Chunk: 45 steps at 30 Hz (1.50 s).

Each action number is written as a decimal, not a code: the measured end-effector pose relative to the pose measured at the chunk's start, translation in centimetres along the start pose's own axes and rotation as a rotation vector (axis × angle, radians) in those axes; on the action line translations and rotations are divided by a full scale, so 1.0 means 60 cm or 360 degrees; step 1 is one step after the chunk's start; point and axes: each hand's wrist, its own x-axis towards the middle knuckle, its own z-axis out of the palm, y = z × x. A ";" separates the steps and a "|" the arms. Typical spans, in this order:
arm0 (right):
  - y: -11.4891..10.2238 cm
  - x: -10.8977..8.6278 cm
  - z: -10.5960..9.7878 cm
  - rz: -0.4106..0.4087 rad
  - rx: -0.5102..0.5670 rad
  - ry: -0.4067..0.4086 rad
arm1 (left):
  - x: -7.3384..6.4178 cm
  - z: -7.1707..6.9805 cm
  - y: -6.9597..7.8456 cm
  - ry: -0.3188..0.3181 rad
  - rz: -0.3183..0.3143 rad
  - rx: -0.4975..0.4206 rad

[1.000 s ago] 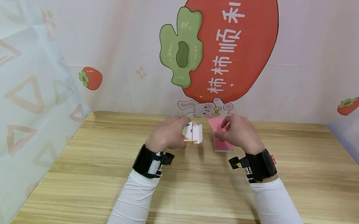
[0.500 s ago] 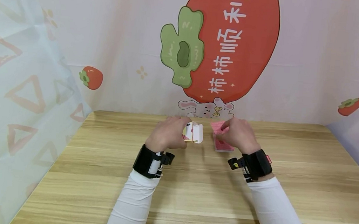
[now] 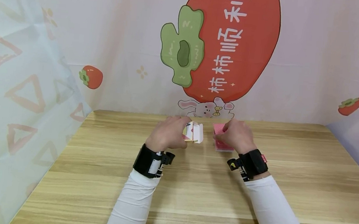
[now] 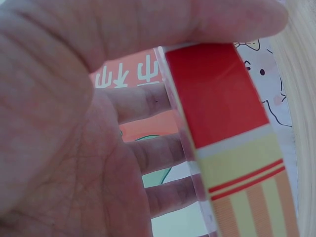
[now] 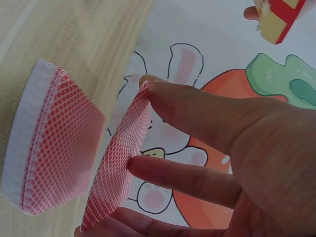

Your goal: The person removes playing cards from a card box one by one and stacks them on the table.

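My left hand (image 3: 169, 134) grips a card box (image 3: 194, 132), its white end flap folded out toward the right. In the left wrist view, the thumb lies along one edge of the card box (image 4: 224, 103), which is red, yellow and striped, and the fingers are behind it. My right hand (image 3: 238, 135) pinches a red-patterned playing card (image 5: 121, 155) by its edges between thumb and fingers. Right below that card sits a deck of cards (image 5: 64, 143) on the table, red lattice backs up. From the head view the right hand partly covers the deck (image 3: 224, 149).
The wooden table (image 3: 191, 197) ends at a fabric backdrop (image 3: 124, 51) printed with persimmons and a rabbit. Both wrists wear black straps with small cameras. The deck and box lie close to the table's far edge.
My right hand has come slightly left, and its card has come down and nearer to me, so it now overlaps the deck more. The left hand and card box stay put.
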 end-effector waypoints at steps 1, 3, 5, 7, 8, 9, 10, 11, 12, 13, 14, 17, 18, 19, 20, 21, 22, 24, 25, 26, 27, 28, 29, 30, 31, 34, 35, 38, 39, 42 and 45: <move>0.000 0.001 0.002 0.0006 -0.0007 0.0001 | 0.000 0.000 0.000 -0.0001 -0.0002 0.0000; 0.001 0.002 0.005 0.0010 -0.0024 0.0010 | -0.001 -0.001 0.001 -0.0007 -0.0005 0.0002; 0.002 0.003 0.009 0.0017 -0.0040 0.0018 | -0.001 -0.001 0.001 -0.0013 -0.0008 0.0002; 0.003 0.004 0.011 0.0021 -0.0051 0.0021 | -0.001 -0.002 0.001 -0.0017 -0.0009 0.0005; 0.004 0.004 0.012 0.0025 -0.0051 0.0020 | -0.002 -0.002 0.001 -0.0017 -0.0008 0.0008; 0.004 0.004 0.013 0.0032 -0.0051 0.0018 | -0.002 -0.002 0.001 -0.0016 -0.0005 0.0010; 0.005 0.005 0.014 0.0036 -0.0047 0.0012 | -0.002 -0.002 0.001 -0.0015 -0.0002 0.0010; 0.004 0.005 0.015 0.0039 -0.0048 0.0004 | -0.002 -0.003 0.001 -0.0014 -0.0001 0.0014; 0.005 0.006 0.015 0.0043 -0.0052 0.0000 | -0.002 -0.003 0.001 -0.0013 0.0000 0.0017; 0.005 0.006 0.016 0.0044 -0.0055 -0.0002 | -0.003 -0.003 0.001 -0.0012 0.0002 0.0019; 0.005 0.007 0.018 0.0044 -0.0062 -0.0006 | -0.003 -0.003 0.001 -0.0012 0.0003 0.0021; 0.006 0.009 0.021 0.0039 -0.0097 -0.0004 | -0.003 -0.003 0.001 -0.0015 0.0000 0.0027; 0.006 0.009 0.022 0.0034 -0.0109 -0.0001 | -0.002 -0.003 0.001 -0.0017 -0.0001 0.0029; 0.007 0.010 0.023 0.0032 -0.0123 0.0001 | -0.002 -0.002 0.000 -0.0018 -0.0001 0.0031; 0.007 0.010 0.024 0.0031 -0.0135 0.0004 | -0.002 -0.002 0.000 -0.0019 -0.0001 0.0033; 0.007 0.010 0.025 0.0028 -0.0147 0.0009 | -0.002 -0.002 0.000 -0.0019 -0.0001 0.0034; 0.007 0.011 0.026 0.0025 -0.0159 0.0014 | -0.001 -0.001 0.000 -0.0020 -0.0001 0.0035; 0.008 0.011 0.027 0.0021 -0.0172 0.0022 | -0.002 -0.002 0.000 -0.0017 0.0000 0.0033; 0.008 0.011 0.028 0.0021 -0.0178 0.0025 | -0.002 -0.002 0.001 -0.0017 0.0000 0.0031; 0.008 0.011 0.028 0.0019 -0.0180 0.0026 | -0.002 -0.002 0.001 -0.0016 -0.0001 0.0030; 0.007 0.011 0.028 0.0020 -0.0181 0.0024 | -0.002 -0.002 0.001 -0.0016 -0.0001 0.0029; 0.007 0.012 0.029 0.0024 -0.0180 0.0021 | -0.002 -0.003 0.001 -0.0017 0.0000 0.0029; 0.006 0.012 0.029 0.0027 -0.0178 0.0015 | -0.002 -0.003 0.002 -0.0016 0.0001 0.0030; 0.005 0.012 0.029 0.0032 -0.0178 0.0010 | -0.002 -0.003 0.002 -0.0017 0.0002 0.0031; 0.005 0.012 0.029 0.0037 -0.0179 0.0005 | -0.003 -0.003 0.002 -0.0018 0.0003 0.0030; 0.003 0.012 0.031 0.0053 -0.0186 0.0001 | -0.003 -0.004 0.002 -0.0021 0.0004 0.0024; 0.003 0.012 0.031 0.0057 -0.0188 0.0003 | -0.003 -0.004 0.002 -0.0023 0.0004 0.0021; 0.002 0.012 0.033 0.0071 -0.0195 0.0013 | -0.002 -0.004 0.002 -0.0029 0.0003 0.0015; 0.002 0.013 0.034 0.0072 -0.0196 0.0013 | -0.002 -0.004 0.002 -0.0031 0.0002 0.0016; 0.002 0.013 0.035 0.0082 -0.0200 0.0015 | -0.002 -0.004 0.002 -0.0035 0.0000 0.0021; 0.001 0.012 0.035 0.0084 -0.0209 0.0017 | -0.002 -0.004 0.002 -0.0036 0.0001 0.0027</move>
